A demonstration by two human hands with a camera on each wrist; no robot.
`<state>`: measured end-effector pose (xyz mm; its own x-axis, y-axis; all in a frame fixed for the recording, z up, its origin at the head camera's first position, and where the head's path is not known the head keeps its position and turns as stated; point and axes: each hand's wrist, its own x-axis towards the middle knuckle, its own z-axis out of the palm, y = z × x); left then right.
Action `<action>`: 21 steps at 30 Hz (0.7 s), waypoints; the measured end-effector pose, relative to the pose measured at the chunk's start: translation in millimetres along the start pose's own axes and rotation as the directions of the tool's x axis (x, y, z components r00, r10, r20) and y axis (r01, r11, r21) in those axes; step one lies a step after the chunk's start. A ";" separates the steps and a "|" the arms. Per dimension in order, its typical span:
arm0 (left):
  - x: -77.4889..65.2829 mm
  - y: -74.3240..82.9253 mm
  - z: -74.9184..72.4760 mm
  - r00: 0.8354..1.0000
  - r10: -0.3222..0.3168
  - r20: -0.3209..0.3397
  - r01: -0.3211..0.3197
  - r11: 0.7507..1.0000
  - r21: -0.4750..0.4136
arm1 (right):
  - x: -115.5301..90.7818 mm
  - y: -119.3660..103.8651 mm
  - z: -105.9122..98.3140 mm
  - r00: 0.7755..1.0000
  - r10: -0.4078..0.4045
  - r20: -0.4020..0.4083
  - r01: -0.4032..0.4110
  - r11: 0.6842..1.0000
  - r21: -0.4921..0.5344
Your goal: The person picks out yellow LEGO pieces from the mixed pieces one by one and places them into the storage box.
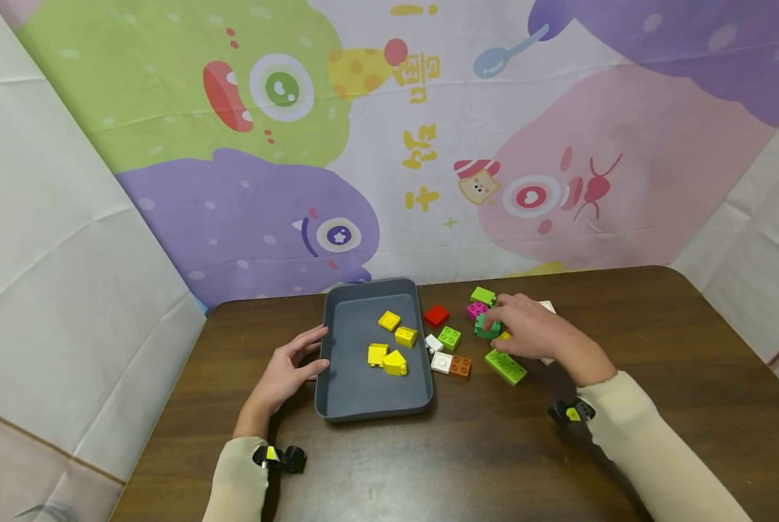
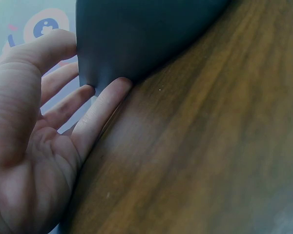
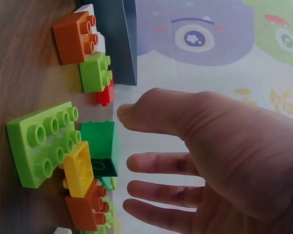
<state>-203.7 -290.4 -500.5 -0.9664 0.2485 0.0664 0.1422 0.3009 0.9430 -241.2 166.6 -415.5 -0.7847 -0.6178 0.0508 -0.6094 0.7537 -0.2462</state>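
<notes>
My left hand (image 1: 285, 371) touches the left wall of a dark grey tray (image 1: 356, 391) with its fingertips, fingers fairly straight. In the left wrist view, the fingertips rest against the tray's outer side (image 2: 136, 39). Several yellow building bricks (image 1: 377, 354) lie in the tray. On the right, my right hand (image 1: 526, 328) hovers over a loose pile of bricks, fingers spread and holding nothing. Nearest its fingertips is a dark green brick (image 3: 100, 146), with a gap showing in the right wrist view. A yellow brick (image 3: 78, 168) leans by a long lime brick (image 1: 506, 367).
Between tray and right hand lie a red brick (image 1: 437, 315), a small lime brick (image 1: 450, 338), white bricks (image 1: 441, 362) and a brown brick (image 1: 461, 366). A magenta brick (image 1: 477, 310) sits behind the dark green one. A patterned cloth (image 1: 428, 239) hangs behind the wooden table (image 1: 376, 471).
</notes>
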 end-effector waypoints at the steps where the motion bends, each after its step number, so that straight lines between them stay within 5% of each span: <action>1: 0.0 0.0 0.1 1.000 0.000 -0.001 0.000 1.000 0.000 | 0.4 0.6 0.6 1.000 -0.009 0.001 0.009 1.000 0.002; 9: 0.0 0.4 0.3 1.000 -0.002 -0.002 0.002 1.000 0.000 | -0.6 2.7 6.3 0.998 -0.066 -0.022 0.066 0.998 -0.006; 21: 0.5 -1.2 -1.3 1.000 -0.004 -0.001 0.004 1.000 0.007 | -1.3 4.7 9.3 1.000 0.003 0.009 -0.003 1.000 0.024</action>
<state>-204.7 -291.9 -501.2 -0.9671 0.2465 0.0626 0.1395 0.3083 0.9410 -242.0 168.8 -425.7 -0.7852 -0.6179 0.0411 -0.6042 0.7499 -0.2694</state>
